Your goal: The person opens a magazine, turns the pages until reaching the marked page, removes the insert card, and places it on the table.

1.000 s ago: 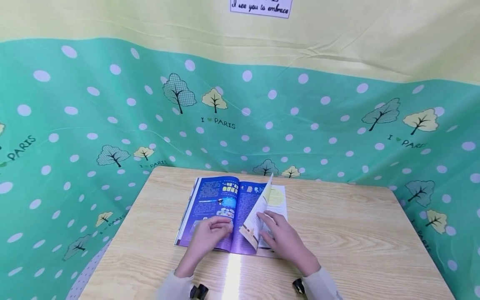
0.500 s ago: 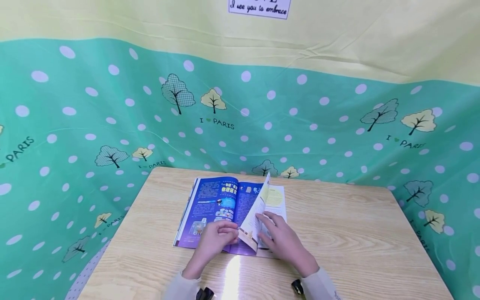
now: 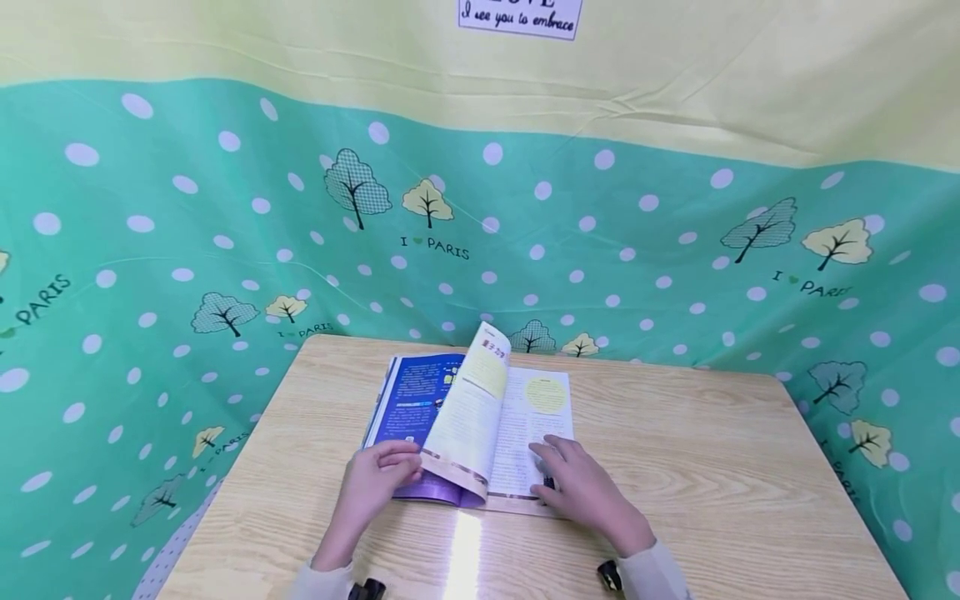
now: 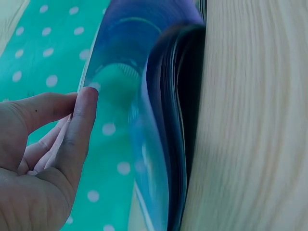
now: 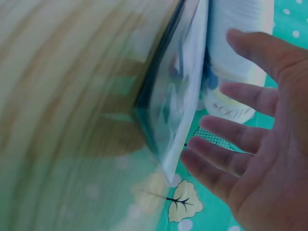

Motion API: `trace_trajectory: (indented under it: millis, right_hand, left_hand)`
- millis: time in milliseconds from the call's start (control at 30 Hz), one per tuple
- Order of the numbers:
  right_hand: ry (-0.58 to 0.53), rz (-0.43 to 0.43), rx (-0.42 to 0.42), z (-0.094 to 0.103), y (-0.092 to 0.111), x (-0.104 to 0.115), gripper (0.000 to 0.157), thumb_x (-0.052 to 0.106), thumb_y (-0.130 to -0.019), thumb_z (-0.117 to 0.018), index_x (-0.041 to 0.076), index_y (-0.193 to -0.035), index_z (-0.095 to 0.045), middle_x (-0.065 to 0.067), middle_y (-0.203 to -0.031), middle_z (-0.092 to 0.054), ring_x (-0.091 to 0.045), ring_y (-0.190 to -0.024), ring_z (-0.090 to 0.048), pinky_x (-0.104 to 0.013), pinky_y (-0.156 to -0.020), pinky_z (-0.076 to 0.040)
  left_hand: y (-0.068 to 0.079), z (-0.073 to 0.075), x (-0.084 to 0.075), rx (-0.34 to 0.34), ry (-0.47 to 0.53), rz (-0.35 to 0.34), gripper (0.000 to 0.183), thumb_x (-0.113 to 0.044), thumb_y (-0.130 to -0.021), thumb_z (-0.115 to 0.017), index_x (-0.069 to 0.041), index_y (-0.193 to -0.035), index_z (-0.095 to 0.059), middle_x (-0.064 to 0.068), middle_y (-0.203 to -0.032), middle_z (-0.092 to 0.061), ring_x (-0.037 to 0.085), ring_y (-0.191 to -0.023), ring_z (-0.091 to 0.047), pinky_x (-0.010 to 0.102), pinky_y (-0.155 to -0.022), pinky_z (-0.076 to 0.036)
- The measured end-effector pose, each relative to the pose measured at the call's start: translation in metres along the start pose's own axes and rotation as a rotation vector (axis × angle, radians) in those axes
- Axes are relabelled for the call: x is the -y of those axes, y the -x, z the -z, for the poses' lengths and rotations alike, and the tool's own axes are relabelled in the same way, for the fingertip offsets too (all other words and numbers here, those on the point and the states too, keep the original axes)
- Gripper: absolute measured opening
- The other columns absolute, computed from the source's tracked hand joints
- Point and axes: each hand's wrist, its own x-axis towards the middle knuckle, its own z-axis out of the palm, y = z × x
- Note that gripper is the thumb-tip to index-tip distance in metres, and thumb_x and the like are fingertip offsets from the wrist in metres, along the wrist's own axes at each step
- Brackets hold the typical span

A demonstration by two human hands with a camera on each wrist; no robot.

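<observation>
An open magazine (image 3: 525,433) lies on the wooden table, its left page blue and purple, its right page white with a yellow circle. One page (image 3: 468,408) stands lifted and curves over toward the left. My left hand (image 3: 378,475) pinches that page's lower corner between thumb and finger; in the left wrist view the hand (image 4: 57,144) grips the edge of the bent page (image 4: 125,43). Over the lower right page is my right hand (image 3: 585,487), fingers spread and loosely bent. In the right wrist view this hand (image 5: 255,120) holds nothing.
The magazine rests on a light wooden table (image 3: 697,467), with bare wood to its right. Behind and beside the table hangs a green dotted cloth (image 3: 600,275) printed with trees. A dark wrist camera (image 3: 611,575) sits at the right sleeve.
My left hand first reached right to the raised page, then moved left with its corner, swinging the page over the blue side. My right hand has let the page go and shifted slightly right.
</observation>
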Motion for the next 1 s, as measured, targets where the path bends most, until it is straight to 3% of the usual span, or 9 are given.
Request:
trace_trajectory:
  millis: [200,467,1000]
  right_hand:
    - [-0.033,-0.017,0.115,-0.001,0.008,-0.005,0.070,0.044,-0.086,-0.078,0.012,-0.143,-0.054,-0.021,-0.149,-0.044,-0.041,-0.135,-0.041,-0.060,-0.107,-0.043]
    - [-0.061,-0.005,0.197,-0.001,0.010,-0.010,0.079,0.046,-0.080,-0.083,0.015,-0.145,-0.052,-0.019,-0.152,-0.039,-0.040,-0.138,-0.036,-0.057,-0.108,-0.043]
    - [-0.098,0.013,0.214,0.001,0.012,-0.010,0.066,0.040,-0.087,-0.078,0.013,-0.142,-0.055,-0.021,-0.154,-0.036,-0.043,-0.140,-0.033,-0.060,-0.111,-0.039]
  left_hand:
    - [0.005,0.029,0.006,-0.096,-0.077,0.017,0.023,0.003,-0.086,-0.074,0.009,-0.108,-0.070,0.018,-0.091,-0.074,0.027,-0.077,-0.073,0.030,-0.071,-0.064]
    - [0.015,0.060,0.016,-0.167,-0.308,0.058,0.026,-0.006,-0.088,-0.075,0.004,-0.111,-0.071,0.012,-0.093,-0.075,0.021,-0.077,-0.073,0.023,-0.068,-0.063]
    - [0.019,0.076,0.023,-0.189,-0.397,0.097,0.029,-0.011,-0.090,-0.073,0.005,-0.114,-0.069,0.011,-0.094,-0.075,0.019,-0.078,-0.073,0.021,-0.065,-0.060]
